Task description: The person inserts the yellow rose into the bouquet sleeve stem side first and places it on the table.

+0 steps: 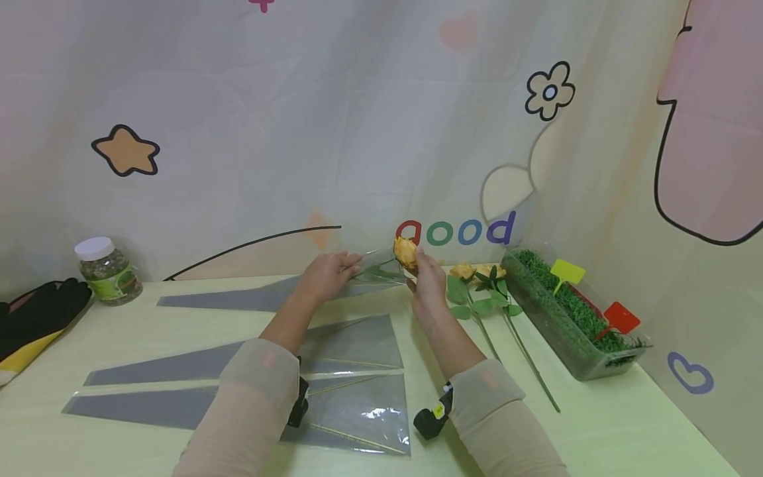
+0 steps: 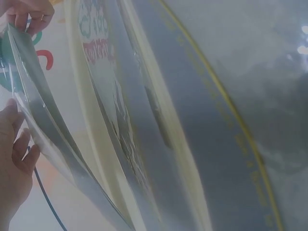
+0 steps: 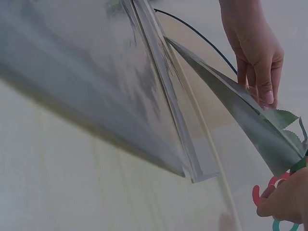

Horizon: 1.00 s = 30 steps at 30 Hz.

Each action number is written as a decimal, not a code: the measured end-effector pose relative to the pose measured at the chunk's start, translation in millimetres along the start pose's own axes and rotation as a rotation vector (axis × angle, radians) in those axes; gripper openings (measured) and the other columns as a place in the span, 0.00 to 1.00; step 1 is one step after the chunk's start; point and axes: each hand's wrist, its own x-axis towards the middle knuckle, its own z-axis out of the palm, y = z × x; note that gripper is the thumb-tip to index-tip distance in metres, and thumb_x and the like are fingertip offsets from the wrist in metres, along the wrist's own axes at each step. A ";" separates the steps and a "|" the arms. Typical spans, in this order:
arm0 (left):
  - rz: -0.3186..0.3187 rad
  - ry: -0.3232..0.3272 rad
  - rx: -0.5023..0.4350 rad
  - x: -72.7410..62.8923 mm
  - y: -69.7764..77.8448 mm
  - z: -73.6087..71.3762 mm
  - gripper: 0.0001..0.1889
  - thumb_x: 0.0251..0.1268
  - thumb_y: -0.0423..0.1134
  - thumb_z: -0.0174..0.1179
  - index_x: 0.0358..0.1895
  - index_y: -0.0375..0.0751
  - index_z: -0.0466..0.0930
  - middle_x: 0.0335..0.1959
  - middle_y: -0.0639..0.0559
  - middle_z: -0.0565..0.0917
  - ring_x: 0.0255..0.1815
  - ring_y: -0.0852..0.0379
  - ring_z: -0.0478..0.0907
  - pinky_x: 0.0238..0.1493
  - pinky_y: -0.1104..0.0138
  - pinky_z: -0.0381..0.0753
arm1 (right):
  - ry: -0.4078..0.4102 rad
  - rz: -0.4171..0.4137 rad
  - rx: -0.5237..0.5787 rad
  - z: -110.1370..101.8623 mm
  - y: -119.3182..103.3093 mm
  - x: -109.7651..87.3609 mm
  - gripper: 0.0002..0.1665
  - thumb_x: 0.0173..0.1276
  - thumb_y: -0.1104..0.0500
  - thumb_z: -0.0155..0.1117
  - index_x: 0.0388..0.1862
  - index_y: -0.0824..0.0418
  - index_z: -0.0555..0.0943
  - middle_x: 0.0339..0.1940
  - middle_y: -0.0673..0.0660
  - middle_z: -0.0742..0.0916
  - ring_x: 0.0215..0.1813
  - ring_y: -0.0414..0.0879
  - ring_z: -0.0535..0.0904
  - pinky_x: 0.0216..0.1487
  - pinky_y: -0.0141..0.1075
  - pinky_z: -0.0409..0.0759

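Near the back edge of the table, my right hand (image 1: 430,281) grips a yellow artificial rose (image 1: 405,253) just under its bloom. The rose's stem and green leaves (image 3: 281,118) lie inside a clear-fronted, grey flower sleeve (image 1: 381,268). My left hand (image 1: 326,275) pinches the upper edge of that sleeve with thumb and fingers, left of the bloom. In the right wrist view the sleeve tapers away from the hands to a narrow end, and the bloom is out of frame. The left wrist view has both hands at its left edge, beside the sleeve's wide end.
Two more flat sleeves (image 1: 357,341) lie nearer the front. Two yellow roses (image 1: 461,271) rest right of my right hand. Beyond them stands a clear planter (image 1: 572,351) with green turf and small tags. At far left are a lidded jar (image 1: 110,275) and black-and-yellow gloves (image 1: 42,324).
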 end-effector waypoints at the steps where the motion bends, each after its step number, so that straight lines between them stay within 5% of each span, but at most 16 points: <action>1: -0.001 0.001 0.000 -0.2 0.0 -0.1 0.20 0.69 0.42 0.51 0.62 0.43 0.72 0.63 0.38 0.69 0.63 0.42 0.64 0.59 0.53 0.66 | -0.004 0.001 -0.002 0.0 0.2 -0.1 0.16 0.71 0.50 0.52 0.43 0.62 0.76 0.32 0.51 0.76 0.42 0.44 0.71 0.46 0.39 0.63; 13: -0.009 0.005 0.021 -2.8 1.1 -2.5 0.20 0.69 0.42 0.52 0.62 0.43 0.72 0.61 0.41 0.71 0.63 0.43 0.65 0.58 0.53 0.67 | -0.017 0.001 -0.042 0.6 2.3 -2.0 0.19 0.72 0.53 0.53 0.54 0.64 0.74 0.34 0.51 0.76 0.42 0.43 0.71 0.45 0.37 0.64; 30: 0.025 0.001 0.046 -1.3 2.4 -2.7 0.20 0.69 0.42 0.52 0.62 0.42 0.72 0.60 0.39 0.71 0.61 0.41 0.67 0.59 0.53 0.66 | -0.056 -0.016 -0.106 2.0 7.8 -4.5 0.14 0.70 0.56 0.56 0.46 0.65 0.78 0.31 0.47 0.78 0.37 0.40 0.71 0.36 0.33 0.64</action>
